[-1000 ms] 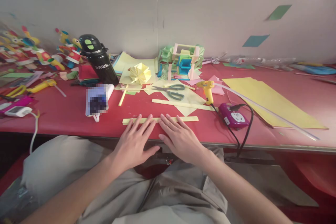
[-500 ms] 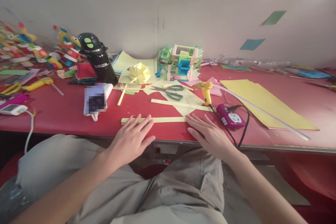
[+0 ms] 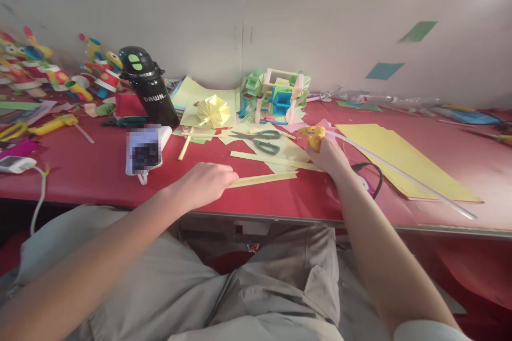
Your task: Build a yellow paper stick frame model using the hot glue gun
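Observation:
My left hand (image 3: 213, 182) is closed around the left end of a folded yellow paper strip (image 3: 266, 178), which points to the right just above the red table. My right hand (image 3: 328, 157) is wrapped round the handle of a yellow hot glue gun (image 3: 314, 136), with a long clear glue stick (image 3: 404, 175) trailing from its back to the right. Another yellow strip (image 3: 276, 160) lies flat beyond the held one. Scissors with dark green handles (image 3: 266, 141) rest behind it on paper scraps.
A black bottle (image 3: 150, 90) and a white device (image 3: 146, 150) stand at left. Behind are a yellow folded paper ball (image 3: 215, 111) and a paper frame model (image 3: 282, 96). Yellow sheets (image 3: 404, 162) lie right, near a purple power socket (image 3: 366, 184) partly hidden by my arm.
My left hand has gone from lying flat to gripping the strip, now raised at its right end. My right hand has moved from the strip up and right onto the glue gun.

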`<move>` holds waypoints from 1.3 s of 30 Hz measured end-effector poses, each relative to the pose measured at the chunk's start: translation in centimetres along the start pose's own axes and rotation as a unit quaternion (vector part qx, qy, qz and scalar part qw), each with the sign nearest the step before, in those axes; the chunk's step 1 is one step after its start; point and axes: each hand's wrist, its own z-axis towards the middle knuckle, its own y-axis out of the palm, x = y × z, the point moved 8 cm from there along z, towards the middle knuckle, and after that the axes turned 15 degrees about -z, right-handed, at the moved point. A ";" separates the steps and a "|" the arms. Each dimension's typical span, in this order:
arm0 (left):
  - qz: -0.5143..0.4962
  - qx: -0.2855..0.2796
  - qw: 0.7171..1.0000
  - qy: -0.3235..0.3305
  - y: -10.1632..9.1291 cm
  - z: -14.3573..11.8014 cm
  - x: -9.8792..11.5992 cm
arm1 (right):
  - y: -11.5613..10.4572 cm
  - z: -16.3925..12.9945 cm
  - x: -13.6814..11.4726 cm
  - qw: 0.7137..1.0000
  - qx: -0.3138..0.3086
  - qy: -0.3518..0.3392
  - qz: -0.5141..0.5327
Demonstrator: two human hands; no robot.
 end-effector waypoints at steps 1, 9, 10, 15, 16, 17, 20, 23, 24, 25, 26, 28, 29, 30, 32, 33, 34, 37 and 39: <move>-0.015 0.001 1.000 -0.009 -0.1 0.1 -0.3 | 0.1 0.3 0.1 1.000 -0.002 0.009 0.000; -0.139 -0.005 0.987 -0.085 -1.2 1.5 -1.9 | -2.6 -1.5 0.9 0.969 0.130 -0.037 0.208; -0.153 -0.009 0.984 -0.094 -1.3 1.7 -2.1 | -2.8 -2.0 0.5 0.957 0.113 -0.068 0.259; -0.178 0.002 0.976 -0.127 -1.8 1.7 -2.4 | -2.9 -6.8 -3.3 0.885 -0.054 -0.249 0.390; -0.180 0.005 0.975 -0.131 -1.8 1.6 -2.4 | -2.6 -7.9 -4.1 0.876 -0.089 -0.273 0.387; -0.183 0.005 0.974 -0.136 -1.7 1.4 -2.3 | -2.3 -9.0 -4.8 0.873 -0.125 -0.285 0.376; -0.196 -0.002 0.969 -0.147 -1.5 1.0 -2.3 | -1.8 -11.9 -6.8 0.858 -0.182 -0.322 0.357; -0.206 -0.006 0.967 -0.153 -1.5 1.0 -2.5 | -1.5 -14.1 -8.6 0.851 -0.207 -0.355 0.328; -0.207 -0.007 0.966 -0.153 -1.5 1.1 -2.6 | -1.4 -14.6 -9.1 0.853 -0.204 -0.359 0.319; -0.207 -0.008 0.966 -0.152 -1.5 1.2 -2.6 | -1.3 -15.1 -9.6 0.856 -0.203 -0.364 0.306; -0.207 -0.010 0.966 -0.152 -1.5 1.2 -2.6 | -1.2 -15.5 -10.1 0.858 -0.201 -0.372 0.292; -0.213 -0.012 0.965 -0.152 -1.5 1.4 -2.7 | -1.2 -16.3 -11.1 0.855 -0.196 -0.395 0.272; -0.218 -0.013 0.964 -0.154 -1.5 1.4 -2.7 | -1.3 -16.6 -11.7 0.852 -0.192 -0.407 0.268; -0.225 -0.014 0.962 -0.156 -1.5 1.4 -2.8 | -1.4 -16.9 -12.1 0.848 -0.185 -0.418 0.268; -0.236 -0.019 0.958 -0.162 -1.4 1.4 -2.9 | -1.8 -17.4 -13.0 0.843 -0.167 -0.435 0.268; -0.239 -0.022 0.957 -0.163 -1.4 1.4 -2.9 | -2.0 -17.7 -13.3 0.841 -0.159 -0.442 0.268; -0.240 -0.026 0.957 -0.164 -1.3 1.4 -2.9 | -2.1 -18.0 -13.7 0.838 -0.154 -0.451 0.268; -0.234 -0.033 0.958 -0.161 -1.4 1.5 -2.8 | -2.0 -19.1 -14.7 0.821 -0.157 -0.478 0.270; -0.235 -0.035 0.958 -0.160 -1.4 1.5 -2.7 | -1.9 -19.7 -15.3 0.811 -0.159 -0.491 0.277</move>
